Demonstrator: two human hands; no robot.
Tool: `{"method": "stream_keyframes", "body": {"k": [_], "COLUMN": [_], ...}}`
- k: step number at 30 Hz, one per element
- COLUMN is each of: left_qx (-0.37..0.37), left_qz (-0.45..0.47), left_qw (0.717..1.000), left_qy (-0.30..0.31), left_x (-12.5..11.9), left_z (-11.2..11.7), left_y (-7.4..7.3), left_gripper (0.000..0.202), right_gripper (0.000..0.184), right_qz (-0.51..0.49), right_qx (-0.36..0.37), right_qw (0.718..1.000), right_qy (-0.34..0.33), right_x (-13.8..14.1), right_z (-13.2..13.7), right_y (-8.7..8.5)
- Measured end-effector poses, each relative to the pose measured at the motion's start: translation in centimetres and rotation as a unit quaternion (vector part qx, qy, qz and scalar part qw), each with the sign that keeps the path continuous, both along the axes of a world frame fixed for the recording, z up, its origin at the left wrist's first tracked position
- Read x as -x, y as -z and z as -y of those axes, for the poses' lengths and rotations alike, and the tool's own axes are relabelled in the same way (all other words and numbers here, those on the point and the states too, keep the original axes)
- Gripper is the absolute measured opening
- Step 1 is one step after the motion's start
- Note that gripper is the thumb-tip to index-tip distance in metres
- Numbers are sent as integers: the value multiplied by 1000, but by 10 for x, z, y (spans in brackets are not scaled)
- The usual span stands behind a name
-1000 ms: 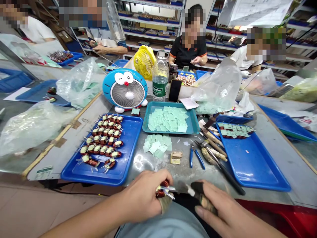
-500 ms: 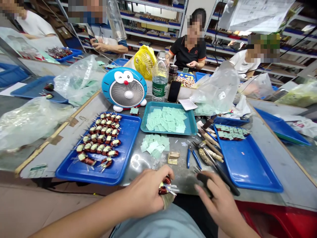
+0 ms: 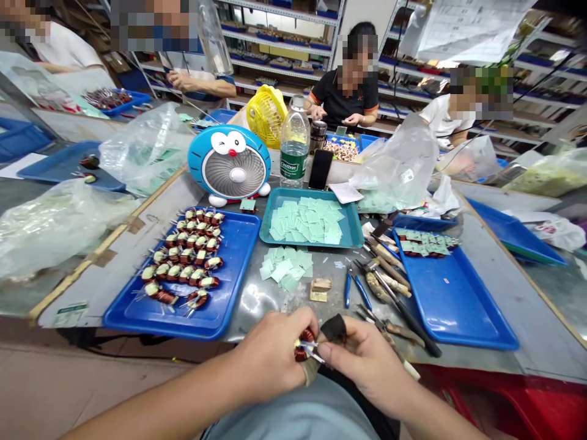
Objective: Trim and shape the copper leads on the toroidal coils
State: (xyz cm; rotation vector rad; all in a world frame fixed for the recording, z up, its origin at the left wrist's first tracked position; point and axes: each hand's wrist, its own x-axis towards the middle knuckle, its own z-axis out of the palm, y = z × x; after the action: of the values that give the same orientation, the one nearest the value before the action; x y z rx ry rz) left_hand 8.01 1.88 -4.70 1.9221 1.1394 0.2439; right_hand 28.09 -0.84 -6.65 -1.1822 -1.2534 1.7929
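One coil [image 3: 301,353] sits gripped in the left hand [image 3: 276,347], wires [image 3: 316,355] facing right, likely to suit the right hand [image 3: 365,359] pinching them.

A workshop, by the look of it an assembly room for small electrical parts. Near the left front corner of a metal-topped table [image 3: 252,302], rows of copper-wound coils [image 3: 183,256] lie in a blue tray [image 3: 224,287]; toward the right edge lie blue-handled pliers [image 3: 348,290] and wooden-handled tools [image 3: 389,252]. Low boards [image 3: 114,275], patched with tape, separate this station from its neighbours. Beyond the far edge, a person in a black shirt [image 3: 339,88] is by a heap of small parts [image 3: 342,150], with other people [image 3: 447,116] on either side, and behind them tall metal racks [image 3: 293,14] hold many trays [image 3: 280,63]
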Motion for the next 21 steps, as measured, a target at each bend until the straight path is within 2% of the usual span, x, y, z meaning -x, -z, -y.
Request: {"method": "stream_keyframes", "body": {"k": [4,9,14,19,21], "left_qx": [-7,-13,-33,-45,-47], "left_qz": [-18,-30,-45,-44,-40], "left_qw": [1000,999,998,998,998], "left_qy": [-5,-7,0,6,3], "left_x": [0,-2,-5,-5,-4], "left_z": [-1,0,1,1,2], "left_y": [3,2,3,10,12], "left_gripper": [24,24,24,25,24], "right_gripper": [28,22,18,14,12], "right_qz": [-10,-14,70,229,211], "right_qx": [10,5,-35,-157,-127], "right_qw": [1000,1000,997,959,968], "right_qy": [-16,-23,-28,-49,-41], "right_x": [3,2,1,1,2], "right_z": [-7,-8,-6,-4,-4], "right_y": [-8,-13,-17,-23,-22]}}
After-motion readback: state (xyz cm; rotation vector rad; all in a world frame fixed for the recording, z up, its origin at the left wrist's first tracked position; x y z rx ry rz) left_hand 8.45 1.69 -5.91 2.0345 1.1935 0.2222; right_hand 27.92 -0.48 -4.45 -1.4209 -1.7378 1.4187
